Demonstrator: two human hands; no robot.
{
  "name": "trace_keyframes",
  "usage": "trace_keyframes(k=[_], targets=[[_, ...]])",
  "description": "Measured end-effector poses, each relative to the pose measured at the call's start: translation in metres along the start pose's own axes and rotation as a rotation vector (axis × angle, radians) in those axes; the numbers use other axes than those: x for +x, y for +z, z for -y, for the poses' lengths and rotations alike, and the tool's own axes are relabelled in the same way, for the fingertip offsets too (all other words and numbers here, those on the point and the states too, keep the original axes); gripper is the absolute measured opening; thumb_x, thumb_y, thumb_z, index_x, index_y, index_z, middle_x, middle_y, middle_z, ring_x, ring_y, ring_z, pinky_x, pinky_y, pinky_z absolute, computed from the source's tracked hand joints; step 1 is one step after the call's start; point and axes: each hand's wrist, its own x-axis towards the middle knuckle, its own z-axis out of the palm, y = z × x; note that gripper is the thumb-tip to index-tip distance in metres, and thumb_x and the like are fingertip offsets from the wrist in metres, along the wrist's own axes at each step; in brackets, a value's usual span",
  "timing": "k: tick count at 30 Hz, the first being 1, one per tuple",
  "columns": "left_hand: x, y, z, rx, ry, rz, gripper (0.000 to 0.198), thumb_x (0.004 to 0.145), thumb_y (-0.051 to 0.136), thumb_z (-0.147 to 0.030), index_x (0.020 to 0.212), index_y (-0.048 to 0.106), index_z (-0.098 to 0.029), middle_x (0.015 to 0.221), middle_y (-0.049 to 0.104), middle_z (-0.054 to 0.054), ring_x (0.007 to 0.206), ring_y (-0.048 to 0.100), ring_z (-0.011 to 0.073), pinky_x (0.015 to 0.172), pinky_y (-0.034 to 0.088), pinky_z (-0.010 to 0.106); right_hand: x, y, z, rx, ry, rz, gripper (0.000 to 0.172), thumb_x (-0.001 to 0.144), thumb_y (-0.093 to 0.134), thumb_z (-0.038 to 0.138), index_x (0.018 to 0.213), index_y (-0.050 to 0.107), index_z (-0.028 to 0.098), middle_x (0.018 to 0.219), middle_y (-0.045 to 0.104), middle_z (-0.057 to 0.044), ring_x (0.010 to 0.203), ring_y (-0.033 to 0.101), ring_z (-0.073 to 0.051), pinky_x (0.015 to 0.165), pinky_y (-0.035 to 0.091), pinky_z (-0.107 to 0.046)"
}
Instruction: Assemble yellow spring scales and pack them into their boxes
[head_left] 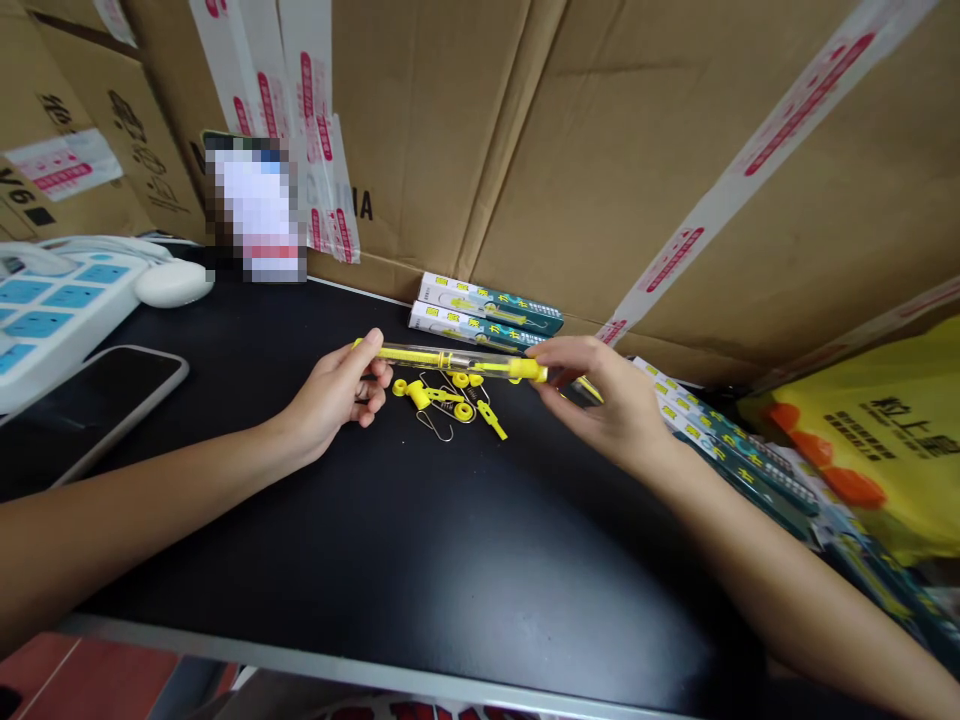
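A clear tubular spring scale (457,362) with a yellow inner scale strip and a yellow end cap is held level above the black table. My left hand (337,395) is closed round its left end, thumb on top. At the other end, the thumb and fingers of my right hand (600,390) pinch the yellow cap. Below the tube lies a small pile of loose yellow plastic parts (491,420), with metal hooks (435,428) and small springs among them. Part of the pile is hidden behind the tube.
Printed spring scale boxes (487,305) lie against the cardboard wall (637,120), with more boxes (720,440) at right beside a yellow bag (870,430). A power strip (67,300), a phone (97,410) and a white rounded device (174,285) sit at left. A blurred-out screen (259,210) leans behind.
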Motion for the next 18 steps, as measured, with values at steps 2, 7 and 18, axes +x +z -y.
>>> trace_keyframes(k=[2,7,18], targets=[[-0.0002,0.0000,0.0011,0.007,-0.007,0.007,0.039,0.090,0.049,-0.052,0.073,0.046,-0.017,0.069,0.046,-0.003,0.045,0.043,0.0048,0.034,0.033,0.015,-0.0027,0.0015,-0.0033,-0.144,-0.127,-0.001,0.033,0.083,0.061,0.006,0.110,0.052,0.023,0.107,0.068,-0.010,0.093,0.066,-0.021,0.074,0.057,-0.034],[-0.0009,0.0007,0.0003,0.004,-0.008,0.016,0.038,0.090,0.050,-0.051,0.073,0.046,-0.017,0.069,0.047,-0.003,0.044,0.042,0.0045,0.034,0.033,0.014,-0.0051,0.0051,-0.0061,-0.196,-0.169,0.007,0.039,0.083,0.063,0.010,0.117,0.049,0.022,0.109,0.067,-0.011,0.093,0.066,-0.022,0.073,0.057,-0.034],[-0.0009,0.0018,-0.0009,-0.020,0.010,0.007,0.039,0.086,0.055,-0.053,0.073,0.047,-0.017,0.067,0.048,-0.003,0.043,0.043,0.0047,0.033,0.032,0.015,-0.0026,0.0040,-0.0019,0.123,0.153,0.028,0.022,0.086,0.065,0.025,0.106,0.055,0.023,0.091,0.064,-0.005,0.070,0.064,-0.016,0.062,0.057,-0.030]])
